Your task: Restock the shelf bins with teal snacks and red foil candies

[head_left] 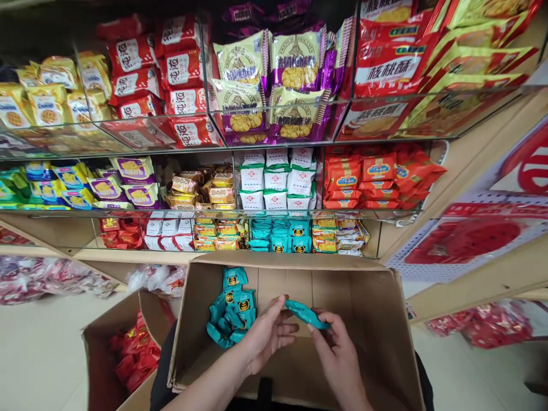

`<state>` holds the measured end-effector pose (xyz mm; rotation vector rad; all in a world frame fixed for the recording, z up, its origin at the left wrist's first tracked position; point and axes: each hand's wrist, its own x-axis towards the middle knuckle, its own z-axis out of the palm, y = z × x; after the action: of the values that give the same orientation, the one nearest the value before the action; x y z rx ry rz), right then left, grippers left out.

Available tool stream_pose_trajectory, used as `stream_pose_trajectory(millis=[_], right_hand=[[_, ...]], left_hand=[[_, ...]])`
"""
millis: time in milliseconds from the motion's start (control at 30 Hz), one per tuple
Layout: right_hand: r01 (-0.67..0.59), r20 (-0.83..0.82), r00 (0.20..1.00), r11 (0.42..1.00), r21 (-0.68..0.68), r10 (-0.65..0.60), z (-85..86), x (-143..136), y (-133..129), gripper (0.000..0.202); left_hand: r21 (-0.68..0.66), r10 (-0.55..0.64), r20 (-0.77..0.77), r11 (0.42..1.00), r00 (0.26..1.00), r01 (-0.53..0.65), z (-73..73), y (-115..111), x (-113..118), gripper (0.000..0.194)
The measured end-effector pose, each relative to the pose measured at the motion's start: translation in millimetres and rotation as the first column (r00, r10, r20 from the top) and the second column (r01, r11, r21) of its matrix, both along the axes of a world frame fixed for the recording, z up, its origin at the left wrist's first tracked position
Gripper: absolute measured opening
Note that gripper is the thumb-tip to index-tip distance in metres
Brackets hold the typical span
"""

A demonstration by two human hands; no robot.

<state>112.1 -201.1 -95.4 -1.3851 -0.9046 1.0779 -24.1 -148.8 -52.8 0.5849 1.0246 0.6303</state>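
Observation:
Over an open cardboard box (pixel 359 331), a teal snack packet (pixel 306 313) is stretched between my two hands. The thumb and finger of my left hand (pixel 272 331) pinch its left end, the other fingers loosely curled. My right hand (pixel 336 348) grips its right end between thumb and fingers. Inside the box, at its left, lies a small heap of similar teal packets (pixel 233 308) with dark round emblems. On the low shelf just behind the box sit stacked teal packets (pixel 280 235) of the same colour.
Glass-fronted shelves hold yellow cookie packs (pixel 49 105), purple biscuit packs (pixel 295 114), white packets (pixel 275 180) and red packets (pixel 379 177). Left of my box stands another cardboard box (pixel 100 354) with red packets (pixel 137 354). A pegboard side panel (pixel 432 268) rises at the right.

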Motion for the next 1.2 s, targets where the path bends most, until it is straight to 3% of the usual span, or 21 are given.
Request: stream_pose_trajectory(millis=[100,233,300,400,500,633,767,867,933,1067,1200], right_hand=[[-0.058,0.200,0.979,0.992,0.109,0.035,5.6,1.6,-5.1,0.003],[-0.159,0.250,0.962,0.968,0.196,0.108,10.3,-1.1,-12.7,0.017],[-0.077,0.123,0.991,0.978,0.193,0.054,7.9,-3.3,-13.9,0.020],[0.058,-0.152,0.987,0.998,0.039,-0.051,2.6,-6.0,-10.5,0.029],[0.007,-0.318,0.947,0.995,-0.101,-0.039,1.7,-7.8,-4.9,0.042],[-0.027,-0.447,0.894,0.991,-0.134,-0.035,5.9,-12.2,-4.7,0.033],[-0.068,-0.646,0.760,0.981,-0.184,-0.069,8.1,-19.8,-10.2,0.028],[-0.084,-0.779,0.614,0.970,-0.230,-0.131,11.2,-23.8,-11.3,0.026],[-0.099,-0.806,0.579,0.970,-0.221,-0.125,15.6,-24.3,-10.0,0.026],[-0.132,-0.742,0.670,0.980,-0.148,-0.022,22.8,-19.1,-6.6,0.022],[-0.204,-0.637,0.771,0.956,-0.212,0.023,13.0,-9.2,-4.9,0.021]], left_hand=[[-0.162,-0.050,0.161,0.984,0.986,0.076,9.7,-1.1,1.1,0.046],[-0.079,0.090,0.201,0.994,0.975,-0.076,13.0,-2.4,3.1,0.045],[-0.016,0.124,0.235,0.992,0.964,-0.123,12.4,-2.2,3.7,0.047],[0.059,0.112,0.287,0.989,0.951,-0.134,11.8,-2.2,5.4,0.045],[0.129,0.046,0.226,0.989,0.973,-0.077,11.1,-5.2,8.6,0.042],[0.253,-0.006,-0.005,0.967,1.000,0.007,6.7,-14.4,10.1,0.053],[0.299,-0.011,-0.117,0.953,0.993,0.046,4.3,-22.1,4.2,0.059],[0.340,-0.027,-0.158,0.937,0.987,0.081,8.2,-25.9,-1.4,0.042],[0.371,-0.043,-0.169,0.923,0.985,0.104,13.7,-27.1,-4.5,0.031],[0.468,0.009,-0.182,0.881,0.983,0.078,35.8,-13.1,-10.9,0.028],[0.599,0.145,-0.286,0.798,0.947,0.059,64.2,39.2,-17.8,0.032]])
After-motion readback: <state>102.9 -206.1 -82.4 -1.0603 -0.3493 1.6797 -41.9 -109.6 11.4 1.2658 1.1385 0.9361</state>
